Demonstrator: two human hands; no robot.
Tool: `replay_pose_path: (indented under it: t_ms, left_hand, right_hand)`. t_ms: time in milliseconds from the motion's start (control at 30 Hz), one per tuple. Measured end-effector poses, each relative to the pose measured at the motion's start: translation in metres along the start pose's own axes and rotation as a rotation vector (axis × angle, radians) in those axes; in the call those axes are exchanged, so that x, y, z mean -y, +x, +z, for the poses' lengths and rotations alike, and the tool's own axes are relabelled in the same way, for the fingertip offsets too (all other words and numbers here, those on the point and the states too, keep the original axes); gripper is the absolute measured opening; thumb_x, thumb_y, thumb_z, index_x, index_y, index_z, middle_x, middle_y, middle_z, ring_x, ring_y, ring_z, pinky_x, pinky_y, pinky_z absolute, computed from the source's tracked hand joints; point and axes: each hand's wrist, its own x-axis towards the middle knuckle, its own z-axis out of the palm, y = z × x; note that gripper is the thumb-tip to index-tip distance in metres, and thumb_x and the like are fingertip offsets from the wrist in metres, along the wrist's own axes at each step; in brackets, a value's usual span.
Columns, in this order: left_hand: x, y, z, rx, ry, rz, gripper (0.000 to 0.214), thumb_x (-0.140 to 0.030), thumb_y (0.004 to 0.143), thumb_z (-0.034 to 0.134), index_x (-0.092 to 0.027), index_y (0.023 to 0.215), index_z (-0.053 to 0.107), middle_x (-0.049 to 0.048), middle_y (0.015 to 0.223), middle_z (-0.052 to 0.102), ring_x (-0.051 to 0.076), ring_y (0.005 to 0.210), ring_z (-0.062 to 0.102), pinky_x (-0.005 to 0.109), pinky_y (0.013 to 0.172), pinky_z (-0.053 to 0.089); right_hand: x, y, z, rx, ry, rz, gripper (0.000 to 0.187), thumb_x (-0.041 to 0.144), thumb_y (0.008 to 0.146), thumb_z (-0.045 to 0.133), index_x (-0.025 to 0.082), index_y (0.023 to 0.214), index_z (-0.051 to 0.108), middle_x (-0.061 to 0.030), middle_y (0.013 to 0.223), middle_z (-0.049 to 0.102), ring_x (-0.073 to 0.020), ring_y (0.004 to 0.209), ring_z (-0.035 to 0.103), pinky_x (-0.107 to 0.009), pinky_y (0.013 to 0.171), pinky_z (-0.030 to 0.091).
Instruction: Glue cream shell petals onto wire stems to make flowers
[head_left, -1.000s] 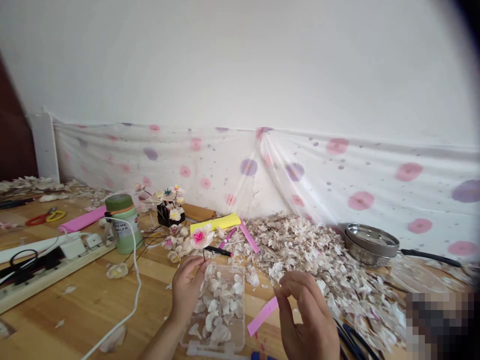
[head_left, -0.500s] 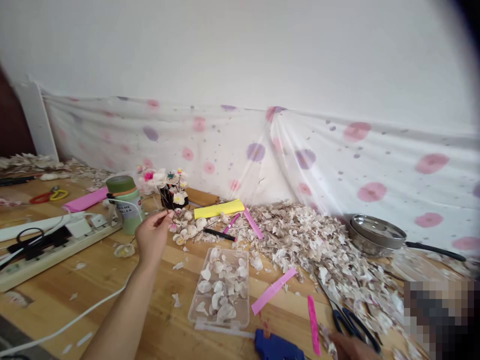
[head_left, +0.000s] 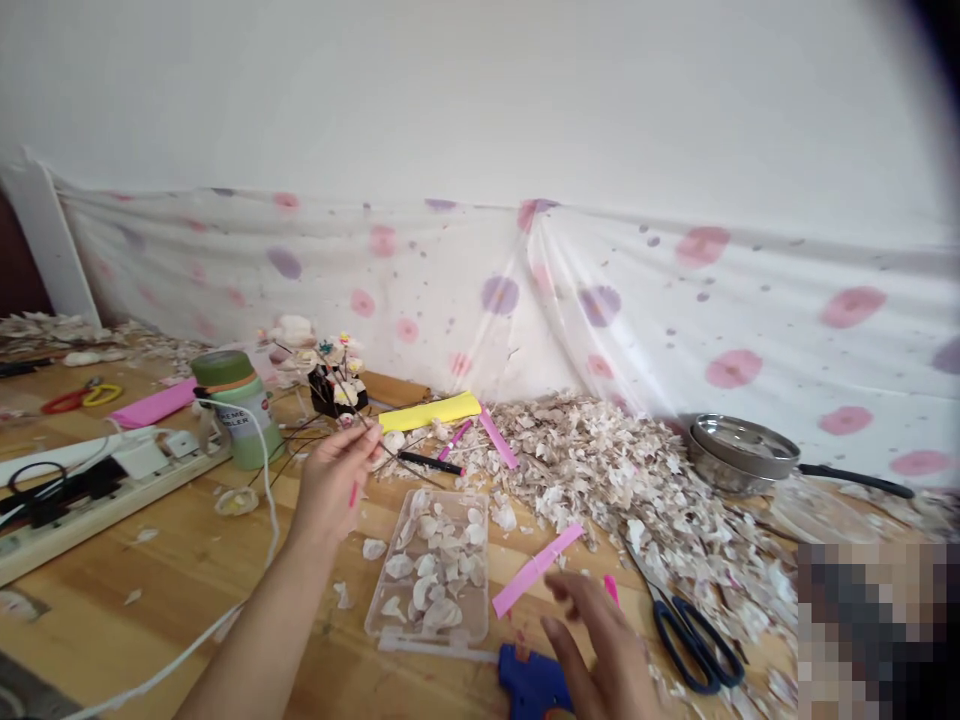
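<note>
My left hand (head_left: pixel 341 475) is closed in a pinch on a thin dark twig (head_left: pixel 394 457), which slants across the fingertips. Just beyond it, white artificial flowers (head_left: pixel 341 375) on dark stems stand in a small black holder (head_left: pixel 324 393). My right hand (head_left: pixel 604 650) is over the near part of the table, fingers apart and nothing visible between them. Partly hidden beside it lies a blue glue gun (head_left: pixel 529 680). A clear plastic box (head_left: pixel 373 620) of pale petals (head_left: pixel 439 570) sits between the hands. Near the right hand lie a light pink strip (head_left: pixel 536 572) and a bright pink strip (head_left: pixel 611 590).
Loose petals (head_left: pixel 600 450) are heaped along the wall. Scissors (head_left: pixel 694 640) lie at right, before a metal pan (head_left: pixel 746 450). At left are a power strip (head_left: pixel 142 490), a green jar (head_left: pixel 232 400) and a white cable (head_left: pixel 172 660). Yellow paper (head_left: pixel 427 410) lies behind a black pen (head_left: pixel 431 462).
My left hand has drawn back slightly from the flowers, and the twig now shows in its fingers. My right hand has risen into view from the bottom edge, moving left toward the glue gun.
</note>
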Motion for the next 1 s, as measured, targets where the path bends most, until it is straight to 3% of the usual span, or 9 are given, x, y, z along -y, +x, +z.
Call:
replay_pose_path:
  t_ms: [100, 233, 367, 467, 633, 733, 800, 900, 1000]
  left_hand:
    - [0.004, -0.026, 0.02, 0.11, -0.089, -0.162, 0.03, -0.023, 0.049, 0.089, -0.013, 0.072, 0.072, 0.0024, 0.075, 0.068, 0.009, 0.066, 0.059, 0.016, 0.056, 0.049]
    - [0.007, -0.051, 0.037, 0.201, -0.18, -0.352, 0.026, -0.02, 0.052, 0.089, -0.013, 0.069, 0.071, 0.0002, 0.069, 0.066, 0.005, 0.053, 0.054, 0.013, 0.049, 0.048]
    - [0.005, -0.055, 0.042, 0.216, -0.275, -0.443, 0.013, -0.016, 0.066, 0.081, -0.014, 0.07, 0.069, -0.0019, 0.068, 0.063, 0.002, 0.049, 0.052, 0.011, 0.051, 0.049]
    - [0.002, -0.048, 0.041, 0.201, -0.34, -0.474, 0.007, -0.01, 0.074, 0.073, -0.014, 0.072, 0.067, -0.0021, 0.069, 0.062, 0.002, 0.049, 0.052, 0.011, 0.053, 0.051]
    - [0.0, -0.043, 0.04, 0.198, -0.403, -0.534, 0.009, -0.007, 0.081, 0.065, -0.015, 0.075, 0.067, -0.0013, 0.071, 0.062, 0.002, 0.049, 0.053, 0.01, 0.053, 0.051]
    - [0.0, -0.045, 0.039, 0.202, -0.408, -0.547, 0.008, -0.007, 0.08, 0.067, -0.015, 0.077, 0.067, -0.0016, 0.071, 0.062, 0.001, 0.049, 0.052, 0.01, 0.053, 0.05]
    - [0.0, -0.046, 0.036, 0.212, -0.396, -0.543, 0.006, -0.009, 0.076, 0.071, -0.014, 0.077, 0.068, -0.0015, 0.071, 0.063, 0.002, 0.05, 0.052, 0.01, 0.052, 0.049]
    - [-0.001, -0.046, 0.031, 0.24, -0.348, -0.505, 0.012, -0.012, 0.067, 0.079, -0.013, 0.072, 0.069, -0.0005, 0.071, 0.064, 0.003, 0.051, 0.051, 0.01, 0.049, 0.046]
    - [-0.003, -0.044, 0.025, 0.252, -0.281, -0.444, 0.021, -0.017, 0.056, 0.087, -0.013, 0.068, 0.07, 0.0001, 0.07, 0.064, 0.004, 0.051, 0.049, 0.012, 0.047, 0.044]
  right_hand:
    - [0.019, 0.045, 0.014, 0.075, 0.13, 0.016, 0.051, 0.039, 0.084, 0.064, 0.018, 0.129, 0.051, -0.0161, 0.132, 0.055, -0.0305, 0.126, 0.049, -0.052, 0.102, 0.042]
    - [0.036, 0.08, 0.042, 0.346, 0.65, 0.131, 0.087, 0.048, 0.067, 0.078, 0.02, 0.139, 0.037, -0.0175, 0.144, 0.043, -0.0306, 0.134, 0.04, -0.054, 0.109, 0.031]
    - [0.047, 0.083, 0.062, 0.456, 1.141, 0.14, 0.086, 0.054, 0.065, 0.079, 0.027, 0.136, 0.038, -0.0122, 0.149, 0.037, -0.025, 0.139, 0.033, -0.049, 0.115, 0.021]
    - [0.054, 0.079, 0.067, 0.471, 1.283, 0.115, 0.075, 0.052, 0.071, 0.075, 0.03, 0.134, 0.04, -0.0089, 0.148, 0.04, -0.0238, 0.136, 0.038, -0.049, 0.114, 0.023]
    - [0.062, 0.079, 0.073, 0.43, 1.173, 0.072, 0.072, 0.046, 0.071, 0.077, 0.03, 0.131, 0.041, -0.0109, 0.134, 0.049, -0.0167, 0.084, 0.063, -0.039, 0.079, 0.051]
    - [0.064, 0.079, 0.076, 0.454, 0.945, 0.082, 0.079, 0.052, 0.068, 0.076, 0.023, 0.132, 0.039, -0.0034, 0.095, 0.062, -0.0107, 0.06, 0.053, -0.026, 0.058, 0.046]
    - [0.064, 0.078, 0.075, 0.463, 0.75, 0.09, 0.063, 0.063, 0.075, 0.064, 0.017, 0.116, 0.051, 0.0048, 0.066, 0.052, -0.01, 0.053, 0.044, -0.022, 0.051, 0.038]
    - [0.058, 0.071, 0.069, 0.421, 0.553, 0.101, 0.053, 0.065, 0.09, 0.034, 0.018, 0.073, 0.051, 0.0058, 0.058, 0.038, -0.0099, 0.053, 0.039, -0.022, 0.05, 0.033]
    - [0.047, 0.062, 0.059, 0.389, 0.397, 0.091, 0.049, 0.055, 0.095, 0.03, 0.02, 0.063, 0.042, 0.0041, 0.058, 0.04, -0.0104, 0.054, 0.04, -0.021, 0.051, 0.032]
